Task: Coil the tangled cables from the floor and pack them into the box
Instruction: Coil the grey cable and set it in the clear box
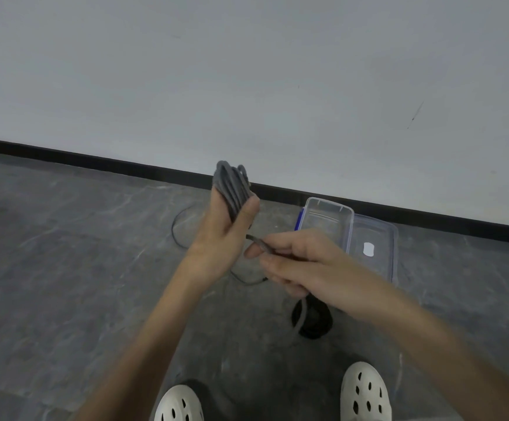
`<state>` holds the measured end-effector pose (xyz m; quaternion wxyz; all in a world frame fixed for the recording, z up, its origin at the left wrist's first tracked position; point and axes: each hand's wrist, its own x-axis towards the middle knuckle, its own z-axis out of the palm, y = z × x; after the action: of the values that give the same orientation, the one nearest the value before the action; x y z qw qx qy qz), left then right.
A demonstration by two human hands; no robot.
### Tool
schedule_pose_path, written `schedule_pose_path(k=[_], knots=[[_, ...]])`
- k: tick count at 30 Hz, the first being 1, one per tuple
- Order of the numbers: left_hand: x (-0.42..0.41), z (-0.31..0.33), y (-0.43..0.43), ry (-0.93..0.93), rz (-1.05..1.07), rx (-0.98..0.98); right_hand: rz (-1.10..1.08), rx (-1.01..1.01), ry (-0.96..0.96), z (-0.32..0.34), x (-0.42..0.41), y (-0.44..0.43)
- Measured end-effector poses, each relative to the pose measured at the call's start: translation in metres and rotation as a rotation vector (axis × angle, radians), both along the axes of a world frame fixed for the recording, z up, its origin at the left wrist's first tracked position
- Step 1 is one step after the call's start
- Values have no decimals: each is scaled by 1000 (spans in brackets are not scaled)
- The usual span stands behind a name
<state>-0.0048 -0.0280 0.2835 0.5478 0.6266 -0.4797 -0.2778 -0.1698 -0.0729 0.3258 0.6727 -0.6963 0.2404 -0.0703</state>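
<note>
A person standing on a grey floor [65, 268] winds a grey cable [232, 186] into a tight hank. The left hand [223, 232] is raised, its fingers [216, 205] grasping the loops from behind and the thumb [248, 212] pressed across them, apparently to stop the turns springing apart. The right hand [299, 262] pinches the cable's loose tail [257, 244] in clenched fingers [280, 240] just beside the left palm. That grip looks meant to feed the last length round the hank or tuck it in.

Just beyond the right fingers a clear plastic box [329, 203] with a blue latch [299, 218] stands open on the floor, close enough for a short drop once the hank is finished. Nothing can be seen inside it. Its lid [381, 229] lies against the box's far side.

More work waits below the fingers. A thin black cable [175, 229] loops loose across the floor past the left wrist, and a black bundle [312, 322] sits under the right hand; whether the bundle is already coiled cannot be told.

White perforated shoes [365, 390] show at the bottom of the view. A pale wall [247, 71] with a black skirting board [95, 158] runs behind everything.

No brand or writing can be read anywhere. The only mark is a blank white patch [368, 249] on the lid.
</note>
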Motion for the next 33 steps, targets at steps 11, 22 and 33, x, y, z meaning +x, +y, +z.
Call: schedule_pose_path(k=[11,22,33], knots=[[4,1,4,111,-151,116,9,392,-117,7,-10,-16],[-18,14,7,52,-455,222,-340,-295,-110,5,-17,-49],[-25,19,8,266,-465,169,-340,-501,-218,1,-23,-64]])
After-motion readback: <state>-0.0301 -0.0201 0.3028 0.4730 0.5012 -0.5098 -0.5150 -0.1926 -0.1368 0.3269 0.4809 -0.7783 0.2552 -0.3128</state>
